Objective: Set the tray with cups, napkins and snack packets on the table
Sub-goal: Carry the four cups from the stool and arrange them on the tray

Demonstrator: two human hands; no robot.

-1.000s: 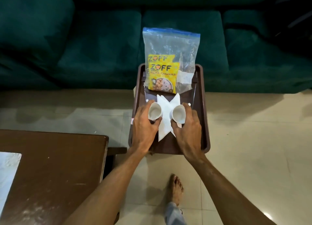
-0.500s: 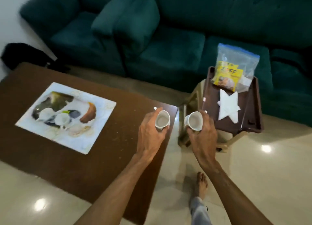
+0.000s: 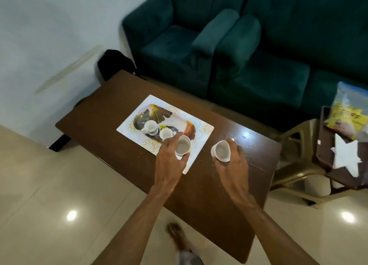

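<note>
As the left grip [image 3: 169,163] is curled round the left cup [image 3: 182,145] and the right grip [image 3: 233,165] round the right cup [image 3: 221,150], we should lower both upright, gently, beside the two cups [image 3: 150,125] on the tray [image 3: 207,129]. The left cup hangs over the tray's near end. The right cup is over bare worktop [image 3: 199,195], with the tray just left of that grip. The napkins [image 3: 346,155] and snack packet [image 3: 346,117] lie well to its right.

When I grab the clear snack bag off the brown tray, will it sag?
Probably floppy: the snack bag is thin, crinkled clear film. Likely light, since it holds mostly air around one yellow packet. The glossy film may slip, so pinch its blue top edge.
</note>
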